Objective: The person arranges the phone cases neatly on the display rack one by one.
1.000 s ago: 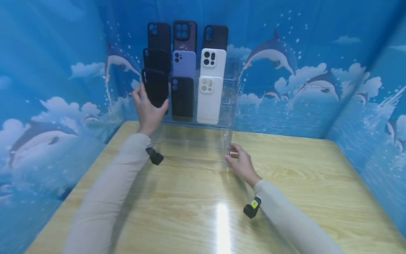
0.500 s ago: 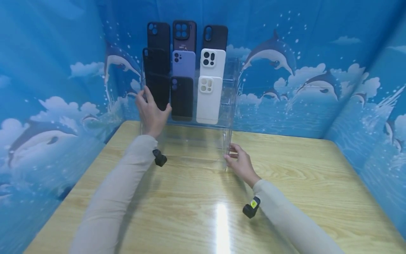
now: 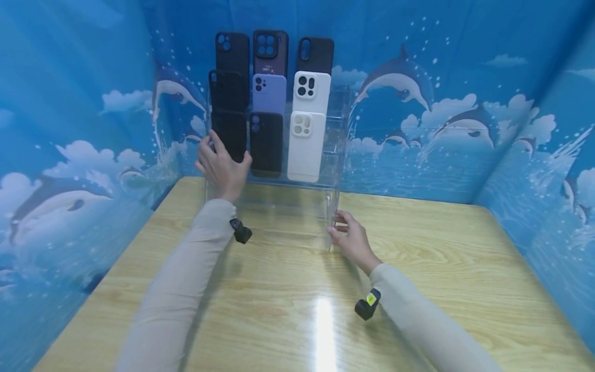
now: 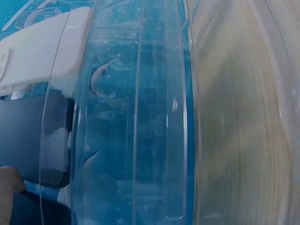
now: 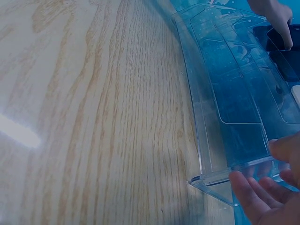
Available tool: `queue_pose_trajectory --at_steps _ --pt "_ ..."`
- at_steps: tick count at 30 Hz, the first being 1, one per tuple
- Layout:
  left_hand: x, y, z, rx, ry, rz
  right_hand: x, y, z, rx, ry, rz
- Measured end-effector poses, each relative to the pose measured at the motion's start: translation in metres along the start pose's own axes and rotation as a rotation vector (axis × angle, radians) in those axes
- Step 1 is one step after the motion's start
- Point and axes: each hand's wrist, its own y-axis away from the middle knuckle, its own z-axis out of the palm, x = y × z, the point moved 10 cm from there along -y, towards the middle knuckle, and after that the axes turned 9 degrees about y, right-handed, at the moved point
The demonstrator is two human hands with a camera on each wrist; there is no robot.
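My left hand [image 3: 223,168] holds a black phone case [image 3: 229,135] by its sides, fingers at the left edge and thumb at the right. The case stands in the front row of a clear plastic display rack [image 3: 290,199], at the left end. Beside it are another black phone case [image 3: 266,144] and a white phone case [image 3: 307,147]. Low on the rack's right side, my right hand [image 3: 354,240] grips the clear edge between thumb and fingers. In the left wrist view only my thumb [image 4: 7,187] shows; the remaining fingers are out of sight.
Behind the front row stand a black case [image 3: 228,90], a purple case [image 3: 269,93] and a white case [image 3: 312,88], with darker cases [image 3: 234,50] above them. The rack stands on a wooden table [image 3: 418,243] before a blue dolphin-print backdrop [image 3: 455,67].
The black case in my left hand has come down into the left front place, in line with its neighbours. My left hand moved slightly right and down; the right hand stays on the rack.
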Motion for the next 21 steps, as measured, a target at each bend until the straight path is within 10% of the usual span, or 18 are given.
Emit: queue_pose_trajectory --at_steps 21 --pt "-0.0032 0.0017 -0.0001 -0.008 0.023 0.007 -0.0004 0.0004 -0.0007 0.007 0.002 0.011"
